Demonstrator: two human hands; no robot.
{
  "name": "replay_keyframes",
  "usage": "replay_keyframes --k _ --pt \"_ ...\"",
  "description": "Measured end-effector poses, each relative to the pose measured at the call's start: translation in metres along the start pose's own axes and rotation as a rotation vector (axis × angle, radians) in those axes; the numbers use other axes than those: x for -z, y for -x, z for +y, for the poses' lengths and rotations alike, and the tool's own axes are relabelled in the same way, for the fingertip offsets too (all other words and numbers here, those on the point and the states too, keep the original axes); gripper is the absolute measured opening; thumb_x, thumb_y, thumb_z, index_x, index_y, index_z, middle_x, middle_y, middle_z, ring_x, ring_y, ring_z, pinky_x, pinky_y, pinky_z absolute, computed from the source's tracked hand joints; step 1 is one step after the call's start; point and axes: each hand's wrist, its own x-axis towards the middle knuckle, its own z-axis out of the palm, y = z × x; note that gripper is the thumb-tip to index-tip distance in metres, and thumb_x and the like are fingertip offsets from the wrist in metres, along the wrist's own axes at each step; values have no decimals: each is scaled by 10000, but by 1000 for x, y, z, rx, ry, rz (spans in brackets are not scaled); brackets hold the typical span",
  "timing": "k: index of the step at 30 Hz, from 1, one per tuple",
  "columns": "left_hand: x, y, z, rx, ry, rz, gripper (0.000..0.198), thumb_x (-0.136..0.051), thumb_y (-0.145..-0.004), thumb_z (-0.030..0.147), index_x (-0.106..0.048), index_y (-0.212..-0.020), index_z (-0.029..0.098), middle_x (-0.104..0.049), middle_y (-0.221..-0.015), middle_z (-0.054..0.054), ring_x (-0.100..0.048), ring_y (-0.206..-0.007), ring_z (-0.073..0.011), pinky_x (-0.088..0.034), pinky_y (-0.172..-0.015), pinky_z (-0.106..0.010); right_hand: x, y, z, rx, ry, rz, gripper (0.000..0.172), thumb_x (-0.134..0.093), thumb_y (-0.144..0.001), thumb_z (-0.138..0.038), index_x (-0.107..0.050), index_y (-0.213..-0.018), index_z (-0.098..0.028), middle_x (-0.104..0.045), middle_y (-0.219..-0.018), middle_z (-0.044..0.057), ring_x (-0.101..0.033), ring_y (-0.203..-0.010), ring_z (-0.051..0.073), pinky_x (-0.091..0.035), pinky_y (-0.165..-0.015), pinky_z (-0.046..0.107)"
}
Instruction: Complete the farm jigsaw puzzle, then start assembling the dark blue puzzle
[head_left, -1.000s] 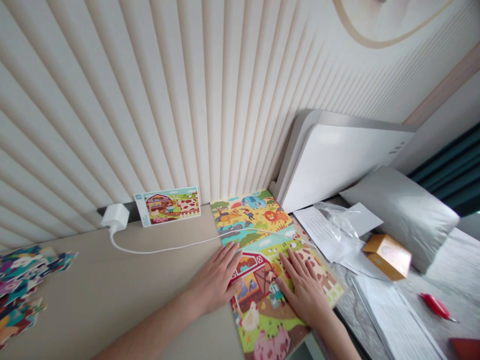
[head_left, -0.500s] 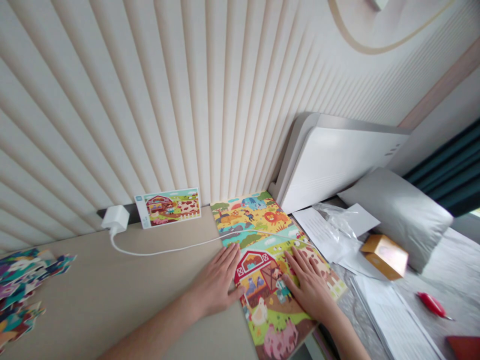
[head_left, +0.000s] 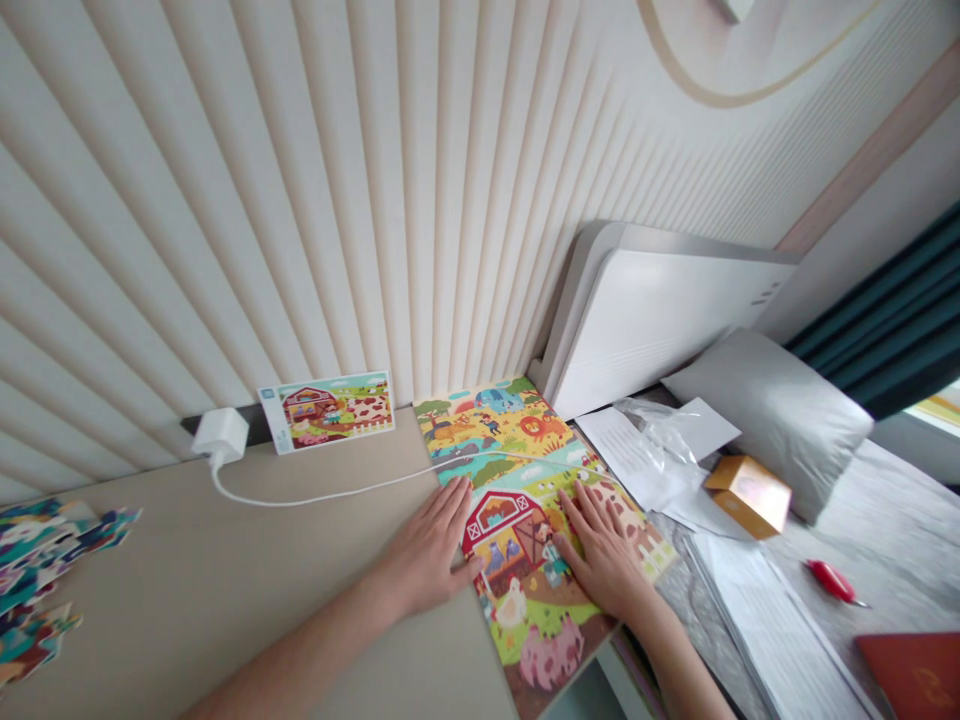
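A farm picture puzzle [head_left: 525,580], showing a red barn, a hen, a cow and pigs, lies flat along the table's right edge. My left hand [head_left: 435,550] rests flat on its left edge, fingers stretched out and thumb on the picture. On its right part lies my right hand [head_left: 604,555], palm down with fingers slightly spread, covering part of the cow and farmer. Neither hand grips anything. Beyond the farm picture is a savanna picture [head_left: 517,415] with a lion and an elephant. A white cable [head_left: 330,497] runs across where the two pictures meet.
A small farm picture card [head_left: 334,412] leans on the ribbed wall beside a white charger [head_left: 221,433]. Loose puzzle pieces [head_left: 52,550] are heaped at the table's left. On the bed at right are papers [head_left: 772,620], an orange box [head_left: 750,495], a red tool [head_left: 832,580] and a pillow [head_left: 772,410].
The camera view has turned slightly right, so everything sits a little further left. Both hands stay flat on the farm picture in nearly the same spots.
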Motion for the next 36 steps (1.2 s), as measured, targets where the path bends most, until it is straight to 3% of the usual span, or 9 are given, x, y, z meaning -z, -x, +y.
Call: replay_keyframes --k 5,8,16,21,29,32,36 --pt "-3 0 -1 3 15 19 837 -430 -966 633 -170 -1620 178 -130 -1689 -108 -140 -1555 -302 -169 -1266 -459 7 5 -52 168 -87 -66 692 -333 -1025 -592 -137 -1626 -311 -141 -1689 33 -120 -1559 272 -149 -1250 526" --pt "-4 0 -1 6 19 28 835 -423 -965 643 -186 -1616 176 -148 -1686 -115 -155 -1553 -302 -181 -1261 -457 12 1 -68 203 -113 -95 671 -338 -1028 -579 -141 -1622 -336 -151 -1687 24 -149 -1554 279 -135 -1248 538" --pt "-4 -1 -1 -11 20 63 824 -427 -969 626 -188 -1610 165 -189 -1680 -125 -148 -1554 -302 -190 -1260 -481 19 -7 -61 239 -122 -111 658 -372 -1030 -547 -171 -1618 -330 -144 -1689 26 -138 -1556 274 -92 -1250 539" --pt "-8 -1 -2 -11 17 107 809 -440 -964 630 -216 -1602 187 -226 -1669 -133 -176 -1547 -318 -206 -1252 -506 15 -3 -55 131 -95 -60 647 -303 -1042 -571 -191 -1620 -301 -144 -1690 41 -113 -1560 274 -128 -1248 526" --pt "-12 -3 -7 19 15 58 865 -410 -949 684 -210 -1602 152 -197 -1672 -164 -147 -1552 -327 -186 -1252 -504 10 -15 -36 123 -69 -55 633 -273 -1048 -577 -212 -1614 -301 -192 -1679 39 -158 -1553 242 -145 -1248 492" --pt "-12 -4 -7 19 15 49 876 -395 -950 692 -226 -1592 120 -195 -1668 -183 -133 -1554 -327 -178 -1254 -502 10 -14 -43 107 -74 -59 618 -258 -1056 -560 -241 -1610 -287 -194 -1678 52 -146 -1555 254 -131 -1243 517" --pt "-12 -5 -5 11 17 70 861 -409 -949 683 -254 -1580 117 -225 -1660 -181 -138 -1553 -323 -175 -1254 -505 13 -2 -75 187 -117 -96 583 -238 -1074 -490 -197 -1619 -286 -191 -1679 48 -127 -1559 246 -125 -1244 527"
